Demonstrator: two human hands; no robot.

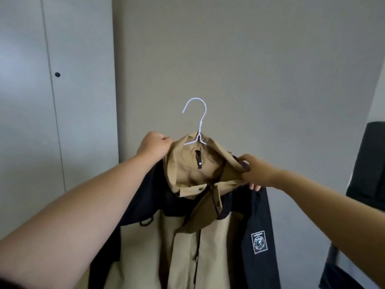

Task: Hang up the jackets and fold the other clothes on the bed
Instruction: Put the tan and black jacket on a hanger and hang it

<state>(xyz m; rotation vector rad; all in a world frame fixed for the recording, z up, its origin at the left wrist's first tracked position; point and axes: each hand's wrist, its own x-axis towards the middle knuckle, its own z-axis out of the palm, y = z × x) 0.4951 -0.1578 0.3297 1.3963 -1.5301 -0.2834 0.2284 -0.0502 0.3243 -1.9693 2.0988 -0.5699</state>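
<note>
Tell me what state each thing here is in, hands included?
jacket: on the hanger, held up, not yet hung.
hanger: inside the jacket's shoulders, hook free in the air.
left hand: grips the jacket's shoulder.
right hand: pinches the jacket beside the neck.
cupboard doors: shut.

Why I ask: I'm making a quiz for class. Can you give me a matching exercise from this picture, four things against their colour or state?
Things:
1. hanger
2. jacket
3. cupboard
4. right hand

Matches:
a. grey, doors shut
b. pinching the jacket's fabric
c. white
d. tan and black

Pairs: 1-c, 2-d, 3-a, 4-b
</note>
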